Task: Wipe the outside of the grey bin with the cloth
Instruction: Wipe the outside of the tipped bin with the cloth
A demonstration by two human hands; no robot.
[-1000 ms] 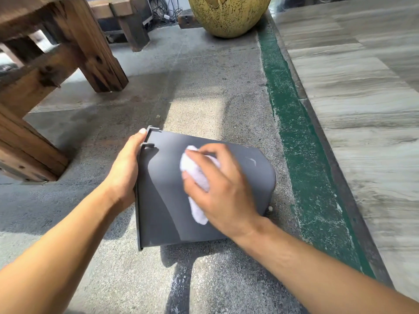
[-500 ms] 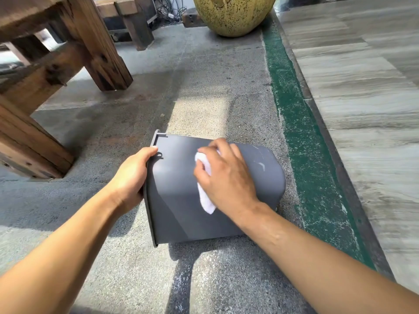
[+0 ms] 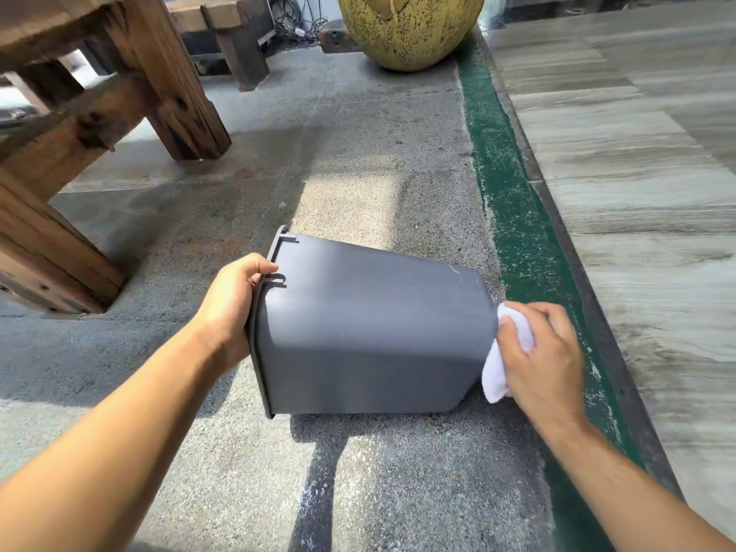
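Observation:
The grey bin [image 3: 366, 324] lies on its side on the concrete floor, its open rim to the left and its base to the right. My left hand [image 3: 233, 308] grips the rim, fingers curled over its edge. My right hand [image 3: 541, 356] holds a white cloth [image 3: 504, 360] against the bin's base end at the right. Part of the cloth is hidden under my fingers.
Heavy wooden table legs [image 3: 171, 93] stand at the left and back left. A large yellow-green speckled pot [image 3: 410, 25] sits at the back. A green painted strip [image 3: 517, 233] and a raised tiled step [image 3: 637, 173] run along the right.
My right hand has slid the cloth from the bin's upper side to its base end at the right. The bin has shifted a little; my left hand keeps its grip on the rim.

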